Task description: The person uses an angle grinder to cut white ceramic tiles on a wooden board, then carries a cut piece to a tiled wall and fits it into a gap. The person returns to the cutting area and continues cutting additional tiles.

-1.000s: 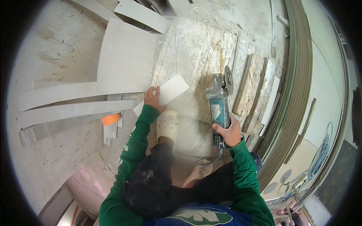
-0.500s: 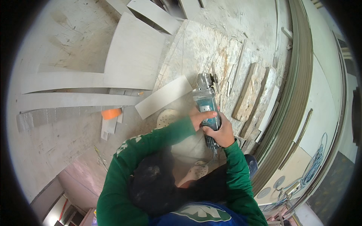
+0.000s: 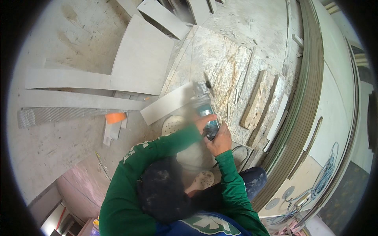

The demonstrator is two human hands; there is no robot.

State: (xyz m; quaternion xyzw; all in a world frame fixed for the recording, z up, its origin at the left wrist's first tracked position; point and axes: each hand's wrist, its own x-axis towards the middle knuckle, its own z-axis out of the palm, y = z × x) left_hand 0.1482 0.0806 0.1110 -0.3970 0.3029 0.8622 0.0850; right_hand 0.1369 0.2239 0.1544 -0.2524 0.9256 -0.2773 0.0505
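I hold a teal angle grinder [image 3: 204, 110] with both hands, its grey metal head pointing away from me. My left hand [image 3: 201, 121] is wrapped round the body from the left, the thumb lying across it. My right hand [image 3: 221, 141] grips the rear end from the right. A thin disc [image 3: 208, 81] shows nearly edge-on at the far end of the tool. The grinder's head overlaps the right end of a pale rectangular strip of board [image 3: 165, 105]; whether they touch, I cannot tell.
Beneath lies a scored, dusty board [image 3: 214, 51]. Two rough wood pieces [image 3: 258, 103] lie to the right, beside stacked sheets [image 3: 301, 98]. Pale offcuts [image 3: 141, 55] and an orange tape roll [image 3: 115, 117] are at left. A cable [image 3: 247, 155] curls near my right knee.
Both hands have shifted slightly left with the grinder. Its head has turned to the left and now overlaps the end of the pale strip, and the disc shows more edge-on.
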